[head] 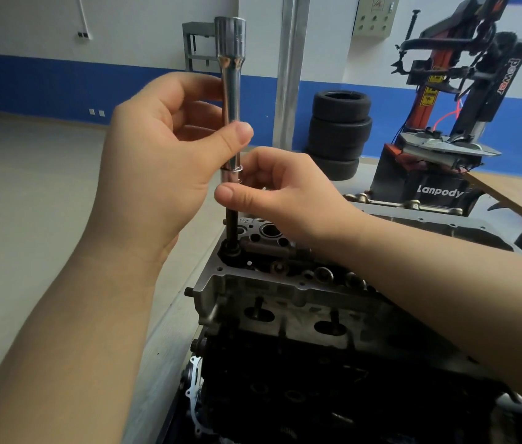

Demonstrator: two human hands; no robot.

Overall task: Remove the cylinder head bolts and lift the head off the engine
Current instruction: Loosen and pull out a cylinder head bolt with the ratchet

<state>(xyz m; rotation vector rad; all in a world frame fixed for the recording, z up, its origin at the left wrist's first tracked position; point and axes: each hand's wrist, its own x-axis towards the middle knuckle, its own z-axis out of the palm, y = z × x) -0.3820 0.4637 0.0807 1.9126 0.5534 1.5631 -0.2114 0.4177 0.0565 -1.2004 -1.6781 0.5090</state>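
**Head bolt rising from the corner of the cylinder head**

The cylinder head sits on top of the dark engine block, not yet lifted. At its far left corner a dark head bolt stands upright, its lower end in a round recess of the head, its top entering a long chrome socket extension that stands straight above it. Keeping tool and bolt in one line probably lets the bolt come out without binding in its bore.

The left hand is closed around the chrome shaft above the head, thumb pressed across the front and fingers wrapped behind, steadying the tall tool. The right hand reaches in across the head and pinches the joint where socket meets bolt, thumb and fingers together on it, most likely to turn it by hand or to keep the bolt from dropping free. No ratchet shows on the open top end.

Beyond the head lies a grey metal cover; farther back stand stacked tyres and a tyre-changing machine.
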